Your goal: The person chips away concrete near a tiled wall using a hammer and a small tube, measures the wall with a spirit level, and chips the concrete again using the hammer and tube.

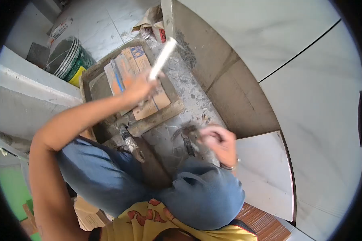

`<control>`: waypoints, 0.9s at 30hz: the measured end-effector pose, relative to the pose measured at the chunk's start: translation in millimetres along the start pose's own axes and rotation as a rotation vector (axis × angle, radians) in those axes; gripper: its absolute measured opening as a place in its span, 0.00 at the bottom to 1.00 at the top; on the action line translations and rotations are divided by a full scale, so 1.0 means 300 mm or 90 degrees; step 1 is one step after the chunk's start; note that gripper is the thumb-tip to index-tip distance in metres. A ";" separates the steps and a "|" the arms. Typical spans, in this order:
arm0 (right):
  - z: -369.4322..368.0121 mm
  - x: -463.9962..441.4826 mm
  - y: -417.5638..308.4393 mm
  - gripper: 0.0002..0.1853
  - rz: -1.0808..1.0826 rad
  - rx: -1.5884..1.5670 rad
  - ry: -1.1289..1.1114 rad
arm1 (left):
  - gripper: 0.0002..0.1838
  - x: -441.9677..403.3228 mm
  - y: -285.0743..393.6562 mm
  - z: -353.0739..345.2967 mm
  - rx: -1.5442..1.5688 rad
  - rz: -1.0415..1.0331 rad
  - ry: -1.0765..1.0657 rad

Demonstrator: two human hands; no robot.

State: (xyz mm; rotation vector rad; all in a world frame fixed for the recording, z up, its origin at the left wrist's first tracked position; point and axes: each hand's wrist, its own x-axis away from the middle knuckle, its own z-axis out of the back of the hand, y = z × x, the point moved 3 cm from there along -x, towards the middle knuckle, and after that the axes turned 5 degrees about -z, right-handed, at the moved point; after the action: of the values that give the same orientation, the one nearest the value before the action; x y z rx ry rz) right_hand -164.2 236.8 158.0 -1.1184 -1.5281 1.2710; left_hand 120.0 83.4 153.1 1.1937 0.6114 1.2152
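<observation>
My left hand (142, 89) is closed around the lower end of a narrow white strip (163, 59), which looks like a cut piece of tile and points up and away. Below that hand, flattened cardboard boxes (142, 60) lie in a shallow mortar-stained tray (157, 119). My right hand (220, 144), smeared by motion, has its fingers curled in front of my right knee. Close to its fingertips is a dark blurred object (186, 138); whether the hand holds it I cannot tell. A mortar-smeared, handle-like object (130, 143) lies near my left knee.
A green bucket (74, 60) stands at the back left by a white wall edge. Large pale marbled tiles (309, 80) cover the right wall beside a bare cement strip (233, 84). Debris litters the floor (187, 86). A torn bag (153, 26) sits at the back.
</observation>
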 end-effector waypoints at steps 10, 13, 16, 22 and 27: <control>-0.014 0.103 -0.347 0.06 0.492 0.089 0.285 | 0.08 -0.113 -0.009 0.106 0.043 0.071 0.070; -0.036 0.102 -0.409 0.04 0.457 0.085 0.125 | 0.10 -0.152 -0.034 0.082 0.002 0.116 0.093; -0.008 0.030 -0.393 0.09 0.474 -0.444 -0.406 | 0.11 -0.308 -0.138 0.058 0.061 0.141 0.043; -0.078 -0.066 -0.288 0.13 0.523 -0.048 -0.033 | 0.14 -0.394 -0.178 -0.209 0.644 0.175 0.254; -0.097 -0.049 0.302 0.21 -0.202 0.622 0.090 | 0.11 -0.397 -0.151 -0.300 0.783 0.085 0.282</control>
State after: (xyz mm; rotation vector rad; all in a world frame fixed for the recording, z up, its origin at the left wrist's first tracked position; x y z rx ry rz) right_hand -121.5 237.8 71.6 -0.3002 -0.7423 1.4106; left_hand 22.3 9.8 56.2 1.9802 1.7894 1.2113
